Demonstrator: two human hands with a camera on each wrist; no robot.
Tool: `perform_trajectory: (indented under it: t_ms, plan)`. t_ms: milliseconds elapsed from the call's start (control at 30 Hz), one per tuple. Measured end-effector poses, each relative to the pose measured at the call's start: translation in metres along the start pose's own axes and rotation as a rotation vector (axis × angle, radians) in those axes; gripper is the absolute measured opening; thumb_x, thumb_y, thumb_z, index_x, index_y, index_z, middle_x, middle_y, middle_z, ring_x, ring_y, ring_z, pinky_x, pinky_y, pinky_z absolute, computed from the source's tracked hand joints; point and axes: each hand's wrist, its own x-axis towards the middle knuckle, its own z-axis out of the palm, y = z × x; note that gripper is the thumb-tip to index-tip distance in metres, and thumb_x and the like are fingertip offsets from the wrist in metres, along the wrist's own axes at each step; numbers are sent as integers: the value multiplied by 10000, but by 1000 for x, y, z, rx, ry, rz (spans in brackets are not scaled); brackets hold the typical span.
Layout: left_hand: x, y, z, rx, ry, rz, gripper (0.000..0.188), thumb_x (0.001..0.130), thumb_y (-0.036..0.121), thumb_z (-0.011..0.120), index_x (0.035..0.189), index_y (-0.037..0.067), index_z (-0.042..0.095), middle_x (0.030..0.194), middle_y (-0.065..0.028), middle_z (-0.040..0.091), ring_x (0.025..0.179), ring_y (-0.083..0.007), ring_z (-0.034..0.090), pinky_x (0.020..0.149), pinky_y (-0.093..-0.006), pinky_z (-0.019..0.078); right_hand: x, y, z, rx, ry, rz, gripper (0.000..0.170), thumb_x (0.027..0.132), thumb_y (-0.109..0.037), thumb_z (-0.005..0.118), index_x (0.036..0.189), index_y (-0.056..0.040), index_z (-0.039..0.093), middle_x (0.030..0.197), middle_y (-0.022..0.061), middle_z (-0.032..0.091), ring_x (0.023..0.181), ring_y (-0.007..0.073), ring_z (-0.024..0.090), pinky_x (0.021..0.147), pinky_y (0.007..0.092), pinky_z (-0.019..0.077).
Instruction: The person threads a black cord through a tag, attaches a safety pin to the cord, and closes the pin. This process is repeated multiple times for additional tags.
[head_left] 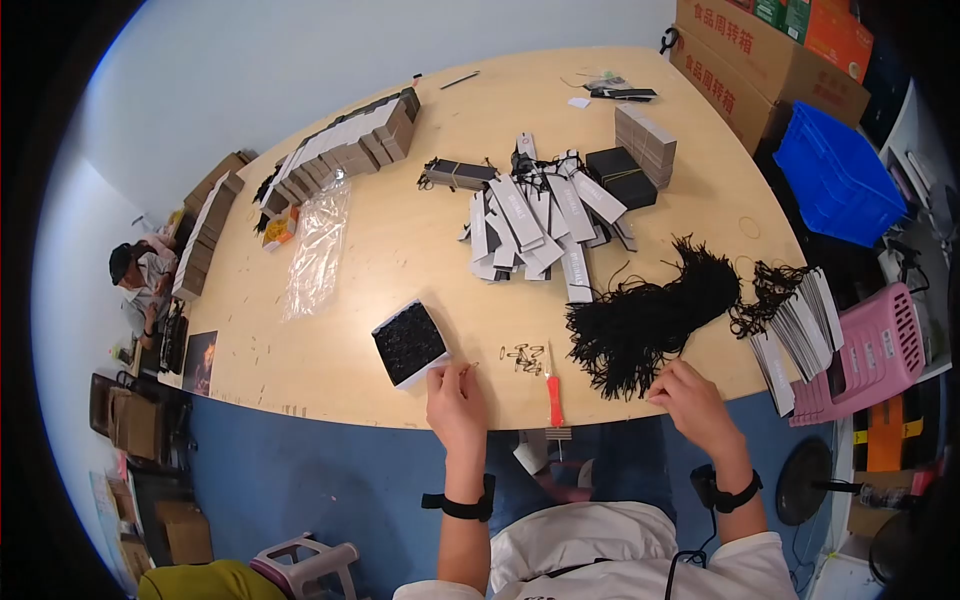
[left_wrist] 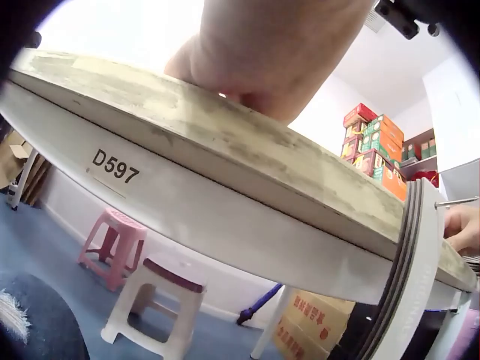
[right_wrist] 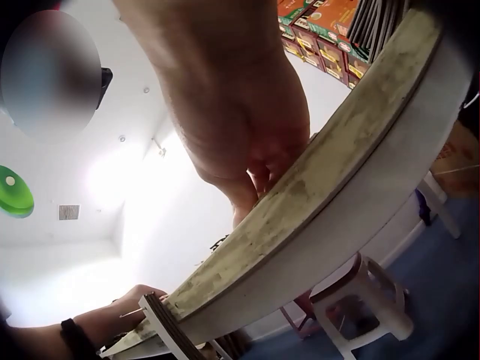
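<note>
My left hand (head_left: 458, 405) is at the table's front edge beside a white box (head_left: 410, 343) filled with small black pieces. Its thumb and fingertips pinch something small and brownish. Bent inward, the fingers of my right hand (head_left: 695, 405) sit at the lower right of a heap of black cords (head_left: 655, 315); whether they hold a cord cannot be told. Between the hands lie small metal pins (head_left: 523, 358) and a red-handled tool (head_left: 555, 400). Both wrist views hide the fingertips of the near hand (left_wrist: 270, 60), (right_wrist: 247, 142). White and black tags (head_left: 540, 215) lie piled farther back.
Tag stacks (head_left: 345, 145) line the back left, near a clear plastic bag (head_left: 318, 250). Fanned tags (head_left: 800, 325) overhang the right edge beside a pink basket (head_left: 880, 340). A few strips (left_wrist: 405, 285) stand at the front edge. Another person (head_left: 145, 280) sits far left.
</note>
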Motion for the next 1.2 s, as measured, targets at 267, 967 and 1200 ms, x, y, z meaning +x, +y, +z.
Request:
perform_trajectory:
  t_ms: [267, 967, 1200]
  plan:
    - [-9, 0, 2, 197, -66, 35, 77, 913, 82, 562, 936, 10, 549, 878, -156, 579, 738, -355, 590, 630, -422, 488, -9, -26, 11, 427, 134, -15, 91, 821, 50, 631, 872, -9, 583, 936, 81, 595, 774, 217, 617, 657, 307, 493]
    - [-80, 67, -8, -681, -437, -7, 123, 917, -25, 585, 1032, -34, 543, 908, -127, 671, 853, -156, 687, 748, -260, 539, 0, -61, 59, 598, 151, 127, 154, 874, 2, 625, 1017, 13, 569, 874, 112, 674, 800, 175, 680, 719, 276, 534]
    - [-82, 67, -5, -604, -423, 124, 168, 882, -50, 612, 1036, -14, 557, 899, -129, 676, 840, -191, 703, 730, -275, 540, 2, -56, 60, 723, 71, 199, 188, 870, 8, 605, 1050, 8, 547, 838, 79, 650, 761, 130, 634, 699, 259, 505]
